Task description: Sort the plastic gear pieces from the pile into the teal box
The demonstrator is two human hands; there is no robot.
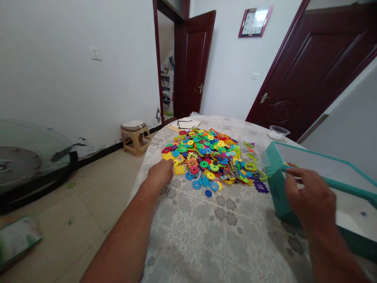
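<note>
A big heap of colourful plastic building pieces (212, 151), mostly notched discs with some squares, lies on the table. My left hand (161, 173) is at the heap's left edge, right beside a yellow notched square (179, 169). Its fingers curl inward and what they hold, if anything, is hidden. My right hand (312, 192) is at the left end of an open teal box (277, 188), with thumb and index finger bent together by the rim. Anything pinched between them is too small to name. A few coloured pieces show inside the box near these fingers.
A patterned cloth (203, 236) covers the round table. Eyeglasses (185, 125) lie on papers at the far side. A clear plastic bowl (279, 131) sits beyond the box. On the floor at left stand a stool (135, 137) and a large fan (32, 161).
</note>
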